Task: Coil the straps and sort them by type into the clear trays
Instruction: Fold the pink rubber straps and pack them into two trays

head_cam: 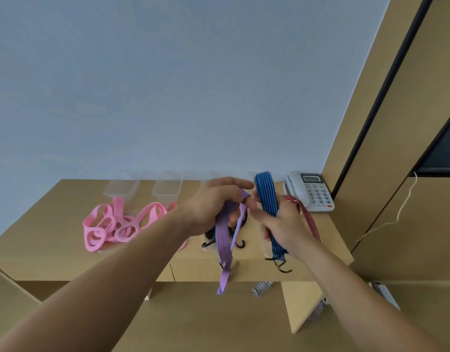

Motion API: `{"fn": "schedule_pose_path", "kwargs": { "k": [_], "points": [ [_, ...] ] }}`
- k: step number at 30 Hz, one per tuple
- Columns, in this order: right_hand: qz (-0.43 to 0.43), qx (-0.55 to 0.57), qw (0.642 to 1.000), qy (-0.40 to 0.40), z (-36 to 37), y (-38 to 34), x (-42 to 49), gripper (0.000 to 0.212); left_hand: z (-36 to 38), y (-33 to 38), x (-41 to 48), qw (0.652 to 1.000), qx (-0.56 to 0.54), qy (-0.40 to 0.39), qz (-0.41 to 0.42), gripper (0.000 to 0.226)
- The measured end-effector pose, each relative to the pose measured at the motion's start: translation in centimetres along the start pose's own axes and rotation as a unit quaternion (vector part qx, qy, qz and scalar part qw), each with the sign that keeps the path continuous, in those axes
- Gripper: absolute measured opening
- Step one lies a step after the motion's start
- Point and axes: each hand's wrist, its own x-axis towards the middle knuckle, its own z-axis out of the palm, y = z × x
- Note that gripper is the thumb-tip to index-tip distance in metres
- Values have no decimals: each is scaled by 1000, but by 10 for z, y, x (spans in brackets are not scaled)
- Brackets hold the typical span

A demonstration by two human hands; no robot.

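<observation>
Head view: both bare forearms are raised from the lower corners of the frame and brought together above a tan wooden desk [53, 237], with the hands close but apart. The left hand [213, 203] is turned palm-down, and its fingers are curled round a purple elastic strap with red stripes [222, 240]. This strap is looped under the palm, one end shows by the fingertips, and two lengths hang below the hand past the desk's front edge. The right hand [285, 224] is held upright, and a dark blue ribbed elastic strap [265, 194] is gripped between its thumb and curled fingers. The folded loop stands up above the fingers, and the frayed, black-threaded ends hang below the heel of the hand. A red-and-white striped strap [311, 222] is draped behind the right hand. Black hooks [241, 243] are seen on the desk beneath the left hand. A heap of pink flat elastic straps [109, 224] lies to the left, just in front of clear plastic trays [121, 190] set along the wall. A white desk telephone [311, 191] stands at the right rear corner; its keypad markings are too blurred to be read.
</observation>
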Motion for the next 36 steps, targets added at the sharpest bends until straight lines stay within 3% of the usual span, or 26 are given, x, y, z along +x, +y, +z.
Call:
{"fn": "schedule_pose_path", "kwargs": {
  "k": [3,5,9,11,14,16,19,23,29,31,33,36],
  "points": [
    [-24,-4,1000,-13,14,2,3,11,2,9,-1,999,-31,-33,12,52],
    [-29,-18,999,7,19,0,5,22,-1,6,-2,997,-48,-47,29,58],
    [-14,49,999,1,20,-8,7,20,-16,-12,-2,994,-80,-17,73,73],
    [-5,94,995,15,18,-15,10,23,-23,-25,-3,996,-62,-2,67,57],
    [-14,117,992,34,15,-22,14,12,-29,-47,-8,997,72,8,4,21],
    [-12,122,991,48,15,-23,16,7,-27,-59,-9,993,119,-4,-13,19],
    [11,129,990,50,18,-21,18,16,-17,-60,-8,991,128,9,-24,32],
    [19,106,994,25,16,-22,18,18,-8,-57,-7,995,43,-64,-59,34],
    [46,96,993,48,6,-9,19,17,-5,-52,-4,995,4,-72,-73,44],
    [41,117,991,47,5,-4,18,22,-3,-47,-4,993,-7,-104,-58,35],
    [39,159,987,10,4,3,14,28,0,-38,-1,995,-31,-92,-34,18],
    [49,188,979,-64,8,17,4,39,1,-17,8,991,-124,-46,11,16]
  ]
}}
